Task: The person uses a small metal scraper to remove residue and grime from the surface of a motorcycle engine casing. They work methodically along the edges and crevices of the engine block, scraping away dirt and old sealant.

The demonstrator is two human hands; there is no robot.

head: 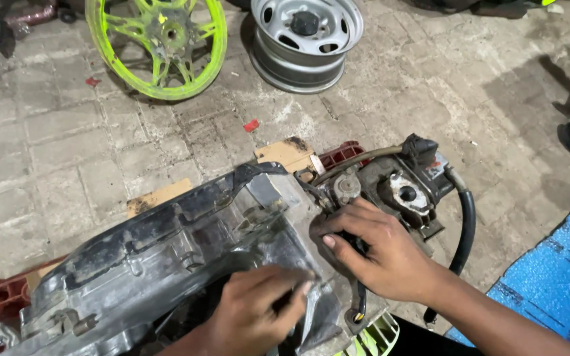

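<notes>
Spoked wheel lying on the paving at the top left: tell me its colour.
The spoked wheel is bright neon yellow-green, scuffed with dirt; the head view shows it clearly.

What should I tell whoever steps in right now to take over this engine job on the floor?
Left hand: resting on the lower edge of the grey engine casing, fingers curled over something dark; cannot tell what it grips.
Right hand: pressed on the engine near the carburettor, fingers spread around a black hose.
The engine lies on its side on cardboard over the brick floor.
A green spoked wheel and a silver steel rim lie beyond it; a blue sheet is at the right.
Done: casing is open. Left: carburettor and hose are still attached.
</notes>
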